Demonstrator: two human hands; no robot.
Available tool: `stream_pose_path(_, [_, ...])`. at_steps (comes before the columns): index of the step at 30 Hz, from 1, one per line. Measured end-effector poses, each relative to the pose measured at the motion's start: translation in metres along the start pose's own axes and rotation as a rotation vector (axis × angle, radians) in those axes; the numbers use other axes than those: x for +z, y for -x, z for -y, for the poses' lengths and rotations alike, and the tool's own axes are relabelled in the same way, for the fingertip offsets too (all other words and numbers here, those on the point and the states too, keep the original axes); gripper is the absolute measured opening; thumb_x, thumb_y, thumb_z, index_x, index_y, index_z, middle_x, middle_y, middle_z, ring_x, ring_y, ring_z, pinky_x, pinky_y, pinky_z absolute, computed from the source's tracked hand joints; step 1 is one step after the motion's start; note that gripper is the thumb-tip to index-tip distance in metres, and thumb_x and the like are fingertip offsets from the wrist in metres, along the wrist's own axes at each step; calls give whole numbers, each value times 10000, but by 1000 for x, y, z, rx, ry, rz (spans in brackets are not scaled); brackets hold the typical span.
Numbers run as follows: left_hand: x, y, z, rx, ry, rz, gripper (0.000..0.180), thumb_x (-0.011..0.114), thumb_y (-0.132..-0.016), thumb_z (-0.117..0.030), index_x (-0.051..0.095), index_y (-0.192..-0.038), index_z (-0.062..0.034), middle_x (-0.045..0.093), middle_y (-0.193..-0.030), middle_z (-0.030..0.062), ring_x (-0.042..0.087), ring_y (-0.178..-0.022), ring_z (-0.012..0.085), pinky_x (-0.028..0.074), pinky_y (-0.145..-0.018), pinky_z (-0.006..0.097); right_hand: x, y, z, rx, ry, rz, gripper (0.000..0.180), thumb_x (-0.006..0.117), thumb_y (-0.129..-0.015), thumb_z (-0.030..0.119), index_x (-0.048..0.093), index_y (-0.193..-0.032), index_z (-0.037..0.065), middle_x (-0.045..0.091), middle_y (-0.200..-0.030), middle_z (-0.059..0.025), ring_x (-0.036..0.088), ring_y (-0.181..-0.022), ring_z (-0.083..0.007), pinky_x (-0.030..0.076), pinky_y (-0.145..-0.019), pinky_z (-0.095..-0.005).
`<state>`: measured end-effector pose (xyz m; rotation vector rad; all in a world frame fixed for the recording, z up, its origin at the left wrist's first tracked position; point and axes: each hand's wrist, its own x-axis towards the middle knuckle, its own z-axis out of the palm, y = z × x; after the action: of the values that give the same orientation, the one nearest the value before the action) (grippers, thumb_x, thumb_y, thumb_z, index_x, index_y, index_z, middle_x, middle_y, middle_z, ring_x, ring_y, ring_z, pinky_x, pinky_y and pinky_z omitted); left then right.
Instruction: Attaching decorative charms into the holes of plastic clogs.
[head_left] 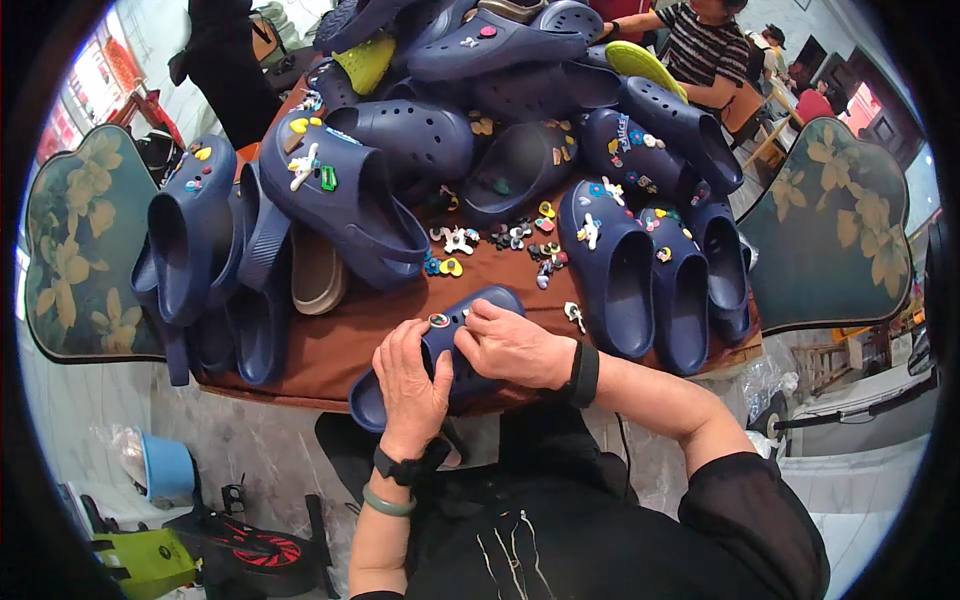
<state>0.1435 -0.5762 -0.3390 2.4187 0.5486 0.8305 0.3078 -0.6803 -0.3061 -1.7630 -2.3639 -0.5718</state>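
Both hands grip blue shoe (470,345) at near edge of surface (340,340): left hand (410,385) steadies it, right hand (510,345) pinches charm (440,320) on top.

This looks like a small home-style workshop where clogs are decorated by hand. A brown-covered worktop (340,340) is heaped with navy clogs (350,200), and loose colourful charms (500,240) lie scattered in its middle. Floral-backed chairs (80,250) stand at both sides, another person (705,45) sits across, and the floor (250,450) is pale marble-like tile.
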Motion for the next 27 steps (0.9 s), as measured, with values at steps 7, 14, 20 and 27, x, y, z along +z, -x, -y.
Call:
stream_pose_path(7, [4, -3, 2, 4, 9, -19, 459, 620, -895, -192, 486, -1314, -63, 533, -1294, 148, 477, -1236, 334, 322, -1067, 467, 3, -7, -10, -103, -33, 34, 75, 612, -788, 69, 612, -820, 2, 565, -751, -57, 602, -799, -197, 431, -831, -339])
stream_pose_path(14, [4, -4, 4, -10, -3, -28, 442, 605, -915, -214, 489, -1316, -71, 535, -1294, 139, 480, -1229, 331, 324, -1067, 464, 10, 5, -28, 294, -357, -232, 127, 605, -767, 57, 621, -893, 48, 637, -805, -118, 625, -823, -313, 487, -767, -424])
stream_pose_path(20, [7, -5, 0, -45, -6, -76, 438, 571, -944, -258, 469, -1328, -72, 507, -1316, 134, 447, -1256, 329, 305, -1081, 461, 39, 71, -60, 699, 89, 106, 144, 634, -779, 72, 636, -922, 80, 659, -892, -122, 628, -943, -303, 495, -770, -394])
stream_pose_path(27, [13, -12, 10, -124, 4, -52, 436, 548, -966, -302, 467, -1332, -80, 497, -1323, 130, 435, -1263, 323, 278, -1090, 470, 63, 78, -67, 751, 1, 77, 81, 587, -804, 17, 631, -869, 39, 640, -881, -161, 659, -878, -327, 554, -756, -413])
